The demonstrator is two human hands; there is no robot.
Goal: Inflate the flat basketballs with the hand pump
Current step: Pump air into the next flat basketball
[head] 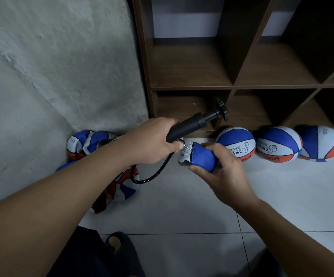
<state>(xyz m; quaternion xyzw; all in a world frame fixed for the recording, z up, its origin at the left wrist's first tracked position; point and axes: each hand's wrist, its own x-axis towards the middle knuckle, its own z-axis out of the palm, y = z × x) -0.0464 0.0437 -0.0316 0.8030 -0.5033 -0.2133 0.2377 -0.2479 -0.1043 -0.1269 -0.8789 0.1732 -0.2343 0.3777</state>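
Note:
My left hand (152,140) grips the barrel of a black hand pump (194,124), whose T-handle points up and to the right. A black hose (154,172) loops below it, and its thin needle (186,145) touches the white end of a folded flat basketball (200,155). My right hand (220,168) holds that blue and white flat ball by its middle. Three inflated blue, white and orange basketballs (236,143) (279,143) (322,143) stand in a row on the floor at the foot of the shelf.
A pile of flat basketballs (86,142) lies in the corner by the grey wall (52,66). A dark wooden cubby shelf (232,86) fills the back. White floor tiles (182,212) spread below. My sandalled foot (116,242) shows at the bottom.

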